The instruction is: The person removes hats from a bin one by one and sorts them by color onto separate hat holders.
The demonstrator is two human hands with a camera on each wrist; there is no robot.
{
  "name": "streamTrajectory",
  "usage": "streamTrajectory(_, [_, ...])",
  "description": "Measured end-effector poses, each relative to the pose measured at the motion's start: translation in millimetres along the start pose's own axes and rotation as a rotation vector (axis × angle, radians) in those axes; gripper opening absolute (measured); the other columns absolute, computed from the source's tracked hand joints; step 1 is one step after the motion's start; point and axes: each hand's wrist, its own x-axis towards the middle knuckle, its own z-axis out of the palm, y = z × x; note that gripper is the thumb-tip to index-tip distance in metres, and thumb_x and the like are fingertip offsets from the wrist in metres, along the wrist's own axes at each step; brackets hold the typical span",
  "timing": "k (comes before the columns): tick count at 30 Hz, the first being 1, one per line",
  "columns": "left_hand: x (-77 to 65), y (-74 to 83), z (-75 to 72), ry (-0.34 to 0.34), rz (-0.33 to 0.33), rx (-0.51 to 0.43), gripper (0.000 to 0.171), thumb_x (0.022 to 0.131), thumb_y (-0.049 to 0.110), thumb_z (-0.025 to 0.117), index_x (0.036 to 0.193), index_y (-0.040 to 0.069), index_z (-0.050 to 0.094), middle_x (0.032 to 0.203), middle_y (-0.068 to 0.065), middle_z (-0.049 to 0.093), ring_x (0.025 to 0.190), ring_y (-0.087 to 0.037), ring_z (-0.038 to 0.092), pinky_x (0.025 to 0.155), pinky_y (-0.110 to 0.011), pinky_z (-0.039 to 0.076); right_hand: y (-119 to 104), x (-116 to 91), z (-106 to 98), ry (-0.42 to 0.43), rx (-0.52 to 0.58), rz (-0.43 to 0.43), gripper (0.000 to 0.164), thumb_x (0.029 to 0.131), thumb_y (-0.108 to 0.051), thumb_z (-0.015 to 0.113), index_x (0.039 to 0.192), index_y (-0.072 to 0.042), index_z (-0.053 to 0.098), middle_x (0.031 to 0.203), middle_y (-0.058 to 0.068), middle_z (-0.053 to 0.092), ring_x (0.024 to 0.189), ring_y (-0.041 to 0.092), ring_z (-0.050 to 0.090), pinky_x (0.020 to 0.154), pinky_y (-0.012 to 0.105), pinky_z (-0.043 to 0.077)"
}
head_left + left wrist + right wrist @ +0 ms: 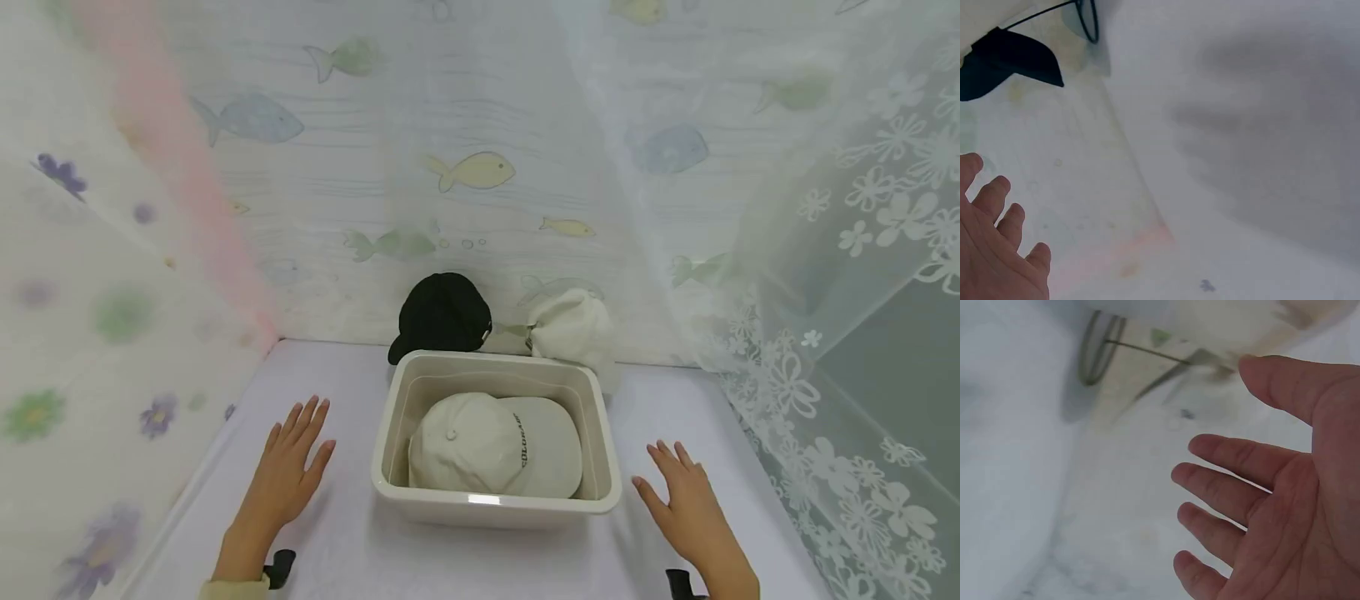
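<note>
A cream cap (468, 442) with dark lettering by its brim lies in a beige plastic basin (386, 467). To the basin's left my left hand (288, 471) hovers over the table, fingers straight and holding nothing. My right hand (686, 504) is at the basin's right side, also with extended fingers and nothing in it. Behind the basin are a black cap (442, 312) and a white cap (573, 329), the white one's lower part partly hidden by the rim. The left wrist view shows the black cap's brim (1016, 59) beyond the left hand (991, 244); in the right wrist view the right hand (1285, 500) has spread fingers.
A white cloth covers the table (487, 567). Sheer curtains hang on both sides, and a fish-patterned curtain (480, 171) stands at the back. Thin wire loops (1088, 19) appear near the caps in the wrist views; a similar wire loop (1100, 350) is blurred on the right.
</note>
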Motion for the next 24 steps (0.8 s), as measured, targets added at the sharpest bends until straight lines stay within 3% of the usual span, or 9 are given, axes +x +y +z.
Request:
streamTrajectory(7, [17.1,21.0,-17.5,0.01,0.115,-0.007,0.062,0.105,0.028,0.056,0.161,0.013,0.032,0.164,-0.017,0.033,0.155,-0.036,0.021,0.129,-0.05,0.003,-26,6,-31,0.046,0.024,-0.124,0.055,0.101,-0.03,0.065,0.144,0.003,0.054,0.152,0.027,0.046,0.147,0.051,0.028,0.112,0.074,0.026])
streamTrajectory(13, [33.4,41.0,-30.6,0.018,0.194,-0.045,0.061,0.104,0.027,0.058,0.159,0.015,0.036,0.164,-0.014,0.034,0.153,-0.036,0.025,0.13,-0.042,0.006,-42,12,-29,0.079,0.089,-0.248,0.055,0.101,-0.03,0.065,0.149,-0.007,0.051,0.157,0.014,0.045,0.149,0.04,0.033,0.112,0.066,0.034])
streamTrajectory(15, [38.6,49.4,-34.5,0.015,0.219,-0.061,0.06,0.104,0.027,0.059,0.159,0.016,0.037,0.163,-0.013,0.036,0.151,-0.037,0.029,0.13,-0.039,0.007,-44,15,-25,0.113,0.07,-0.319,0.056,0.1,-0.028,0.067,0.151,-0.011,0.05,0.157,0.009,0.045,0.148,0.035,0.037,0.119,0.051,0.034])
streamTrajectory(20, [53.0,71.5,-44.9,-0.015,0.289,-0.064,0.06,0.103,0.026,0.061,0.158,0.016,0.04,0.161,-0.007,0.041,0.15,-0.032,0.034,0.129,-0.033,0.008,-48,21,-14,0.139,0.041,-0.478,0.066,0.097,-0.024,0.07,0.156,-0.015,0.042,0.161,0.004,0.042,0.152,0.022,0.031,0.122,0.012,0.01])
streamTrajectory(24, [61.8,88.6,-53.1,-0.085,0.335,-0.054,0.062,0.103,0.031,0.061,0.158,0.017,0.038,0.161,-0.005,0.041,0.151,-0.03,0.033,0.129,-0.04,0.014,-51,22,-6,0.083,0.036,-0.536,0.072,0.097,-0.029,0.069,0.159,-0.014,0.036,0.164,0.004,0.035,0.155,0.021,0.024,0.124,0.016,0.004])
